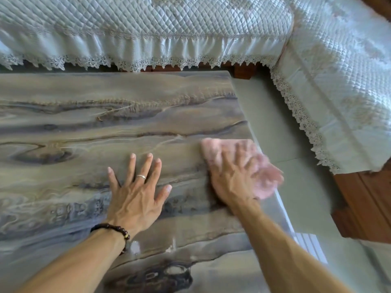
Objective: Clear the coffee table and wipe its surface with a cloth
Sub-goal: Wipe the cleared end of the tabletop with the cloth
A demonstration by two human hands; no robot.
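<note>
Two bare forearms enter from the bottom edge of the frame and reach up over the desk [63, 115], whose glossy top shows swirling grey and brown veins like stone or wood grain. A dark beaded bracelet [115, 230] circles the left wrist at lower centre. Just above it, the left hand [137, 191] lies flat on the desk with its fingers spread wide; a silver ring [141, 177] sits on one finger. To its right, near the desk's right edge, the right hand [237, 176] presses palm-down with fingers spread on a pink cloth [215, 149]. The cloth lies crumpled under the hand and is blurred on its right side, where it reaches the desk's edge. Right of the desk, the pale grey-green floor [275, 115] shows. Across the top and down the right side of the frame runs a sofa under a quilted pale cover [148, 24] with a lace-trimmed frill.
</note>
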